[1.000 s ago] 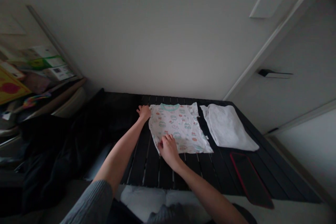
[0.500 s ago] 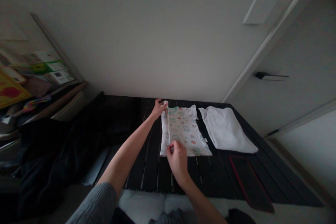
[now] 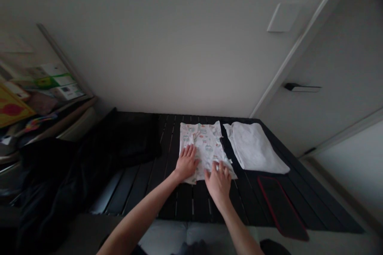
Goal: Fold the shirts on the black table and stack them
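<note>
A small white shirt with a coloured print lies on a black slatted table, its left side folded over the middle. My left hand rests flat on the folded left part, fingers spread and open. Just beside it, my right hand lies flat on the shirt's near edge, fingers also spread. Neither hand holds anything.
A folded white garment lies to the right of the shirt. A dark phone with a red edge sits near the table's right front. Dark cloth covers the left end. Shelves with boxes stand at the far left.
Both hands carried the shirt's left side over onto the middle, let go, and now lie flat on the folded shirt. The camera view shifted slightly.
</note>
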Demonstrator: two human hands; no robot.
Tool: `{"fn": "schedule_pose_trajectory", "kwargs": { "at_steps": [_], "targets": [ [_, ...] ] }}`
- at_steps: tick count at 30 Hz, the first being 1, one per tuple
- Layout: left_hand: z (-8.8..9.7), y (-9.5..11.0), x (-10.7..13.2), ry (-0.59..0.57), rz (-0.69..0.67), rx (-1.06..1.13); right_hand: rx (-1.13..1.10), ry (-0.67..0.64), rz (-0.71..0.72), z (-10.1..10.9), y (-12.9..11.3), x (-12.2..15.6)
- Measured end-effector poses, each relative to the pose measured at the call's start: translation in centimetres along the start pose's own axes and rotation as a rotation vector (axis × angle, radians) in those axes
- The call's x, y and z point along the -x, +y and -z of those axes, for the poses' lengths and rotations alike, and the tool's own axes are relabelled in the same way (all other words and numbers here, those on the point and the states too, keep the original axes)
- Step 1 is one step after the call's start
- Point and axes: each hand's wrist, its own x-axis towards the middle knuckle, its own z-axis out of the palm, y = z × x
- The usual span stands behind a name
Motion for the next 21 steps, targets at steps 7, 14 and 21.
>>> {"fn": "schedule_pose_trajectory", "kwargs": {
  "at_steps": [7, 14, 21],
  "targets": [
    [2.0, -2.5, 3.2, -0.011, -0.087, -0.222, -0.001, -0.055, 0.062, 1.3, -0.6, 2.8],
    [3.7, 1.7, 4.6, 0.006, -0.055, -0.166, -0.104, -0.031, -0.014, -0.3, 3.6, -6.0],
    [1.5, 11.5, 5.8, -0.102, -0.151, 0.082, -0.073, -0.171, 0.068, -2.1, 4.9, -14.1]
  ]
}}
